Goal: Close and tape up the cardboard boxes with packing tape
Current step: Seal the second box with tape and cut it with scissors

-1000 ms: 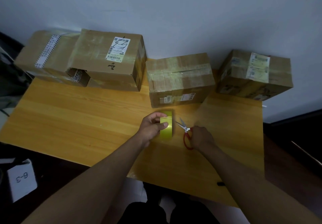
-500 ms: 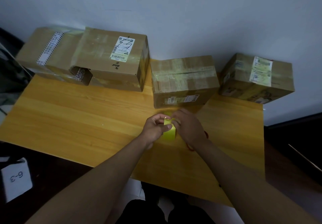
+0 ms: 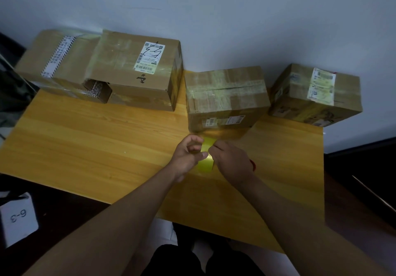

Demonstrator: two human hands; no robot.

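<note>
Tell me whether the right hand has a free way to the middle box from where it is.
Probably yes: the right hand is at the tape roll, just before the middle box, with only bare table between.

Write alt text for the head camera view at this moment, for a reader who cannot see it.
Both hands meet on a yellow-green tape roll above a wooden table: the left hand grips it, the right hand picks at its edge. Four taped cardboard boxes line the wall behind.
</note>
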